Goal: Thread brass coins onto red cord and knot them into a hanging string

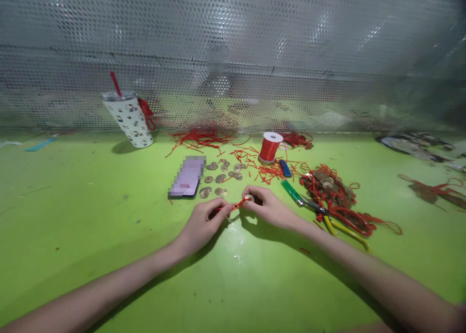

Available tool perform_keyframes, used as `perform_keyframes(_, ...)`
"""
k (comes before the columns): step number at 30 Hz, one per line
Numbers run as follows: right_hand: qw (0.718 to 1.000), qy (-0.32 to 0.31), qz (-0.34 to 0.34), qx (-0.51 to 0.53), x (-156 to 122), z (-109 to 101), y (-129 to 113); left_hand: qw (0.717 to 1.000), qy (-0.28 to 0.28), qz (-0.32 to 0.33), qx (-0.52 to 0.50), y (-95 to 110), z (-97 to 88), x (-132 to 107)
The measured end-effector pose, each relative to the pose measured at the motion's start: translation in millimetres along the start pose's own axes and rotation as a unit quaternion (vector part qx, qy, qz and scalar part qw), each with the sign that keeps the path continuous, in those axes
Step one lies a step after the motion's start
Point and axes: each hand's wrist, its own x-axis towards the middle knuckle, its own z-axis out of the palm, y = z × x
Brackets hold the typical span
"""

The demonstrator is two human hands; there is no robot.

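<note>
A red cord (238, 205) runs between my two hands, just above the green table. My left hand (206, 221) is closed, pinching the cord between thumb and fingers. Closed too is my right hand (267, 207), its thumb and forefinger on a coin (249, 198) where the cord ends. Behind them lie several loose coins (220, 178) in small groups. To the right of my right hand, scissors (324, 210) with red and yellow handles lie beside a green lighter (291, 192). A heap of coins tied with red cord (327, 185) sits just behind the scissors.
A phone (187, 177) lies left of the coins. Farther back stand a spool of red cord (270, 149), cut cord pieces (207, 138) and a blue lighter (285, 168). A lidded tumbler (131, 122) with a straw stands back left. Perforated metal (182, 27) borders the table.
</note>
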Motion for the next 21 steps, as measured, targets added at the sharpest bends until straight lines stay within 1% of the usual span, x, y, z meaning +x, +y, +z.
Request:
perform_keyframes(3,1.0,-0.01,-0.005,0.02,1.5,-2.1,0.1,1.0,0.011,-0.016,-0.008,-1.0,-0.9,1.5)
perform_keyframes(6,0.999,-0.031,-0.032,0.006,2.3,-6.2,-0.7,0.999,0.022,-0.035,-0.025,-1.5,-1.8,2.9)
perform_keyframes(9,0.999,-0.03,-0.04,-0.01,2.0,-7.8,-0.4,0.999,0.024,-0.03,-0.023,-1.4,-1.9,3.2)
perform_keyframes(15,0.998,0.018,-0.049,-0.046,-2.1,3.3,1.0,1.0,0.021,0.016,0.008,-2.3,-1.1,-0.4)
perform_keyframes(18,0.996,0.039,-0.055,-0.061,-4.2,8.8,0.3,0.998,0.012,0.057,0.031,-1.7,-0.6,-3.8)
perform_keyframes(21,0.993,0.055,-0.067,-0.08,-4.7,11.7,1.6,0.993,-0.011,0.106,0.052,-1.1,1.1,-7.0)
